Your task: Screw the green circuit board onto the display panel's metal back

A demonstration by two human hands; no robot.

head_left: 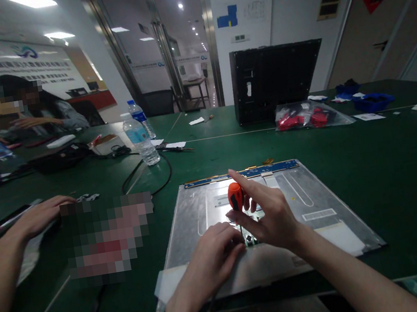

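Observation:
A metal-backed display panel (186, 217) lies flat on the green table, with a blue circuit strip (250, 172) along its far edge. My right hand (270, 209) grips a screwdriver (235, 197) by its orange and black handle, the index finger stretched over its top. The shaft points down, nearly upright, at a small green circuit board (250, 239) in the middle of the panel. Resting on the panel, my left hand (217, 249) has its fingers curled beside the shaft's lower end; what they pinch, if anything, is hidden. The screwdriver's tip cannot be made out.
At the left, another person's hand (46, 216) lies near a blurred-out patch. Water bottles (142, 140) and a black cable (170, 170) are beyond. A black monitor housing (276, 82) stands at the back, with a plastic bag of red parts (305, 117) before it. Another person (38, 109) sits far left.

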